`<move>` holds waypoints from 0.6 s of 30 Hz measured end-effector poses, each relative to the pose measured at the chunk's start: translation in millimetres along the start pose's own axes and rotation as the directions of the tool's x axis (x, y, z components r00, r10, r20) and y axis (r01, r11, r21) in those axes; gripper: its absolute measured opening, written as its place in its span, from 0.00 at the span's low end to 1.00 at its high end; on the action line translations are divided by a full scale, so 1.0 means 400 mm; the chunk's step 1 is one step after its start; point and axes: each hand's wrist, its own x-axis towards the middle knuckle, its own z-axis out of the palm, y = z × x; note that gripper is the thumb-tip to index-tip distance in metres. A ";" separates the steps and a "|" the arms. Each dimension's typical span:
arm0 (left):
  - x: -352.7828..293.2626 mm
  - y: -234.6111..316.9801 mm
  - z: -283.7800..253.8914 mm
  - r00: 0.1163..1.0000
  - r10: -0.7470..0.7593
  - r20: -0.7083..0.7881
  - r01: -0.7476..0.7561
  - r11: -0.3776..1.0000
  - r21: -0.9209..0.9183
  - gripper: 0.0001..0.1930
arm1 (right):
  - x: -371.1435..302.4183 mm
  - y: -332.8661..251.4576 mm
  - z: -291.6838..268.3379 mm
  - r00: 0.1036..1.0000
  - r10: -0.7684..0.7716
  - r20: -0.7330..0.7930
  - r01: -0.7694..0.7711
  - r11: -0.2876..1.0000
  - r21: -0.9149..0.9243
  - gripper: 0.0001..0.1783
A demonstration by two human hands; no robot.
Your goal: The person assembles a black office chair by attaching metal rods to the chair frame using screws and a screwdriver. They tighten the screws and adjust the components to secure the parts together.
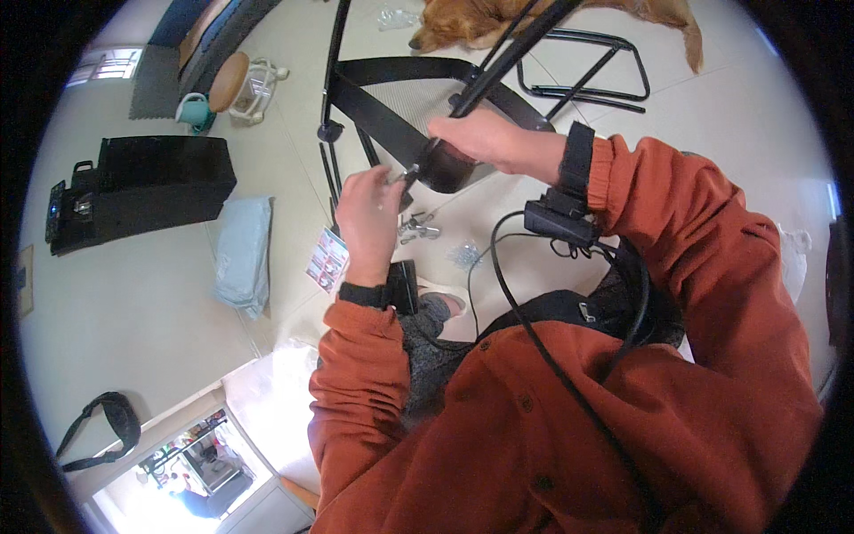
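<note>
A black tubular chair frame with a mesh panel slants across the upper middle. My right hand is wrapped round its tube, close to the wide black lower end. Just left of that end, my left hand is closed with its fingertips at a small silvery metal piece, which touches or nearly touches the black end. The piece is too small to name, and its far part is hidden.
On the floor below lie loose metal fittings, a clear bag of small parts and a printed leaflet. A black tubular base and a dog lie beyond. A black cable hangs from my right wrist.
</note>
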 end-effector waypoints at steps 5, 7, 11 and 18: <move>-0.026 -0.012 0.000 0.842 -0.482 0.242 0.538 0.787 -0.303 0.17 | -0.020 -0.027 -0.004 0.999 0.011 -0.044 -0.016 0.992 -0.122 0.21; -0.031 -0.012 0.000 0.747 -0.560 0.359 0.661 0.569 -0.489 0.18 | -0.031 -0.032 0.000 0.998 0.020 -0.060 -0.030 0.985 -0.172 0.22; -0.020 -0.014 -0.012 0.570 -0.572 0.589 0.774 0.133 -0.620 0.14 | -0.039 -0.034 -0.001 0.999 -0.017 -0.033 0.011 0.983 -0.185 0.20; -0.016 -0.016 -0.011 0.299 -0.477 0.827 0.825 -0.305 -0.475 0.12 | -0.036 -0.018 0.015 0.993 -0.121 -0.013 0.114 0.961 -0.252 0.23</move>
